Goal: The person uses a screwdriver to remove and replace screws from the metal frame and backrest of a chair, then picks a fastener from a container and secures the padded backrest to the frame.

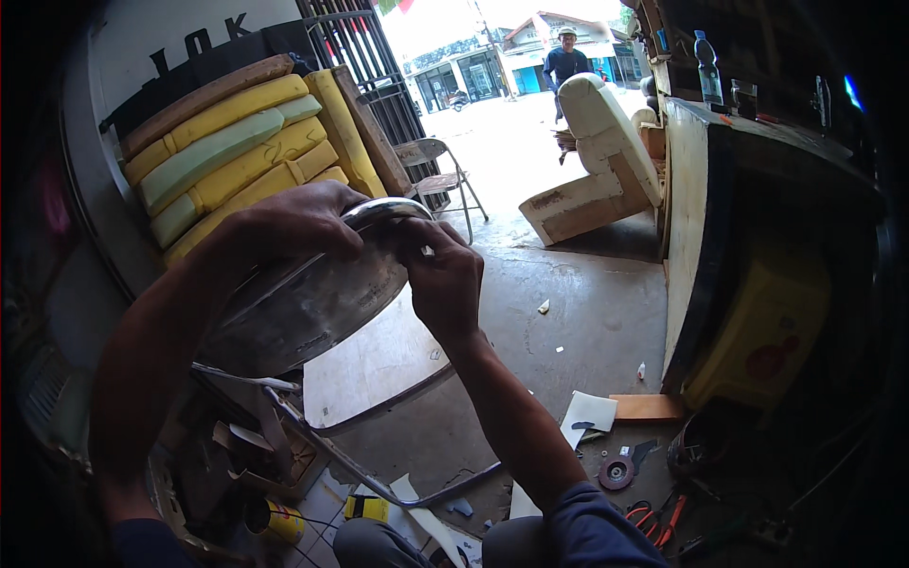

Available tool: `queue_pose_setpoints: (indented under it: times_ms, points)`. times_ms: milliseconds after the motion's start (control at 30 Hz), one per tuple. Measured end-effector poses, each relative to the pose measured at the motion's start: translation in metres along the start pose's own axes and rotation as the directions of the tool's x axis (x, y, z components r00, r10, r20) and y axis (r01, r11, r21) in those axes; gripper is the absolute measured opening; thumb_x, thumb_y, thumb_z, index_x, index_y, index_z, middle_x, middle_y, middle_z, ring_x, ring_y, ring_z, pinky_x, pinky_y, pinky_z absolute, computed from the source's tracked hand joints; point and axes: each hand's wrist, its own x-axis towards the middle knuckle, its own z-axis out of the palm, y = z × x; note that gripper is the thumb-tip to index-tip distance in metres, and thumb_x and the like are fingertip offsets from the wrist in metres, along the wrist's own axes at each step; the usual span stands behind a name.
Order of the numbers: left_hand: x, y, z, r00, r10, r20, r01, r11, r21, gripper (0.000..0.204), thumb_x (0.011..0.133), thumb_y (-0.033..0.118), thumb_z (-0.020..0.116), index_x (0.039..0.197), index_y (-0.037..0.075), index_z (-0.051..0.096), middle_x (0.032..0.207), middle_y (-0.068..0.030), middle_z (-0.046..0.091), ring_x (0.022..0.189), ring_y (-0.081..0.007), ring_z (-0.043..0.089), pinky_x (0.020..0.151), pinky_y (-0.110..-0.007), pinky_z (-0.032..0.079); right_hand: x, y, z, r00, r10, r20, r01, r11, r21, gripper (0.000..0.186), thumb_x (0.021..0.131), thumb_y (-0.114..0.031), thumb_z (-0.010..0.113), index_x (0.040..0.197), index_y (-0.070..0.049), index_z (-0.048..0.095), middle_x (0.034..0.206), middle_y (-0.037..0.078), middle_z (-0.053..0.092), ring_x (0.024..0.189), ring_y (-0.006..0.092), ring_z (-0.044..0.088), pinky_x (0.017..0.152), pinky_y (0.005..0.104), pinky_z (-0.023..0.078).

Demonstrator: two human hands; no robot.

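A dark grey curved panel with a shiny metal rim [312, 317] is tilted up in front of me. My left hand [317, 220] is wrapped over its upper edge, thumb on the near face. At the rim's right end, my right hand [443, 275] is closed with bent fingers against the edge; anything small inside those fingers is hidden. Beneath the panel lies a pale flat board [374, 364] with a rounded edge. A bent metal tube frame [346, 464] runs below it, close to my knees.
Yellow and green cushions [237, 133] are stacked at left, near a folding chair [436, 180]. Beyond stand an unfinished armchair frame [606, 166] and a person [565, 66]. A cabinet [691, 218] borders the right. Orange-handled scissors [668, 521], an abrasive disc [616, 472] and scraps litter the floor.
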Motion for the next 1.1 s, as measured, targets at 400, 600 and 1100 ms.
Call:
queue_pose_setpoints:
  times_ms: [400, 600, 1100]
  points:
    - [0.002, -0.003, 0.001, 0.999, 0.041, 0.010, -0.041, 0.999, 0.002, 0.056, 0.066, 0.014, 0.075, 0.118, -0.004, 0.069, 0.101, -0.0123, 0.073, 0.087, -0.0208, 0.069, 0.090, -0.033, 0.053, -0.008, -0.004, 0.008, 0.963, 0.268, -0.021, -0.263, 0.955, 0.136, 0.020, 0.092, -0.002, 0.069, 0.110, 0.002, 0.076, 0.095, 0.006, 0.075, 0.080, 0.0094, 0.068, 0.072, 0.0246, 0.057]
    - [0.000, 0.003, 0.001, 0.999, 0.032, -0.027, -0.031, 0.998, 0.059, 0.054, 0.067, 0.014, 0.075, 0.117, -0.004, 0.069, 0.097, -0.0118, 0.072, 0.084, -0.0210, 0.069, 0.087, -0.033, 0.054, -0.001, -0.002, 0.012, 0.913, 0.408, 0.026, -0.400, 0.878, 0.262, 0.017, 0.092, -0.005, 0.070, 0.106, 0.001, 0.077, 0.087, 0.004, 0.075, 0.075, 0.0084, 0.066, 0.070, 0.0239, 0.055]
    - [0.003, -0.004, 0.000, 0.998, 0.065, -0.010, -0.064, 0.995, 0.081, 0.055, 0.071, 0.016, 0.073, 0.121, -0.005, 0.069, 0.098, -0.0135, 0.073, 0.083, -0.0221, 0.070, 0.084, -0.034, 0.055, 0.005, -0.018, -0.003, 0.991, -0.058, 0.118, 0.097, 0.924, -0.369, 0.015, 0.095, -0.013, 0.066, 0.102, -0.007, 0.077, 0.096, 0.014, 0.076, 0.091, 0.0302, 0.075, 0.078, 0.0385, 0.057]
